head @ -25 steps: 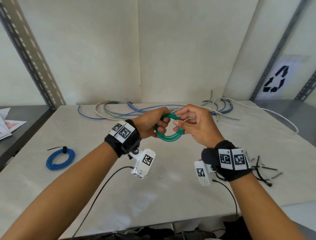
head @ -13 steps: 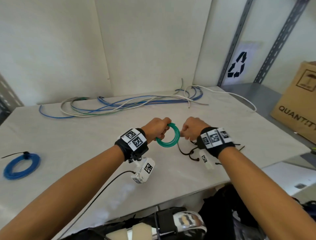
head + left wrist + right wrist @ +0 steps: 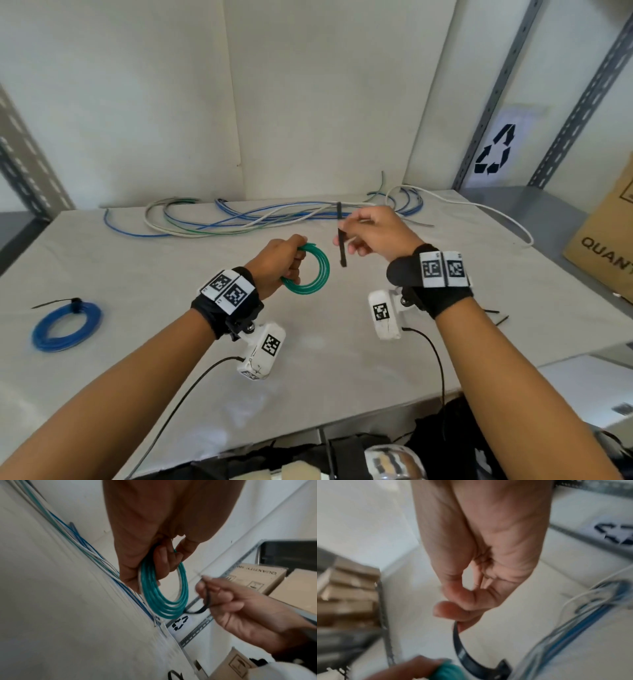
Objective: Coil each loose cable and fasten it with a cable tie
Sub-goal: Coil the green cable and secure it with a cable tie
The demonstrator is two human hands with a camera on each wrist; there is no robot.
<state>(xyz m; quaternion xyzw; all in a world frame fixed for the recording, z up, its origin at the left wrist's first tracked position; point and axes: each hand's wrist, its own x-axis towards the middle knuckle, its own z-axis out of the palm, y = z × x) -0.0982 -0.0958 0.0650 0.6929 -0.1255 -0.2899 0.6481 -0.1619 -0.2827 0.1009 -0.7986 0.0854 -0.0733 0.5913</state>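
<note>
My left hand (image 3: 281, 263) grips a small coil of green cable (image 3: 313, 272) above the middle of the white table; the left wrist view shows the fingers curled round the coil (image 3: 164, 595). Just to its right, my right hand (image 3: 368, 236) pinches a black cable tie (image 3: 341, 245) that hangs upright. The tie (image 3: 467, 655) curves down from my thumb and forefinger in the right wrist view, and it (image 3: 204, 605) stands close beside the coil in the left wrist view. A pile of loose blue, white and green cables (image 3: 260, 219) lies along the back of the table.
A blue coil (image 3: 65, 327) fastened with a black tie lies at the left of the table (image 3: 137, 274). A few spare black ties (image 3: 495, 317) lie behind my right wrist. Cardboard boxes (image 3: 606, 246) stand on the shelf to the right.
My right hand went down to the table on the right and came up again with a black cable tie. The left hand kept hold of the green coil. My head turned right.
</note>
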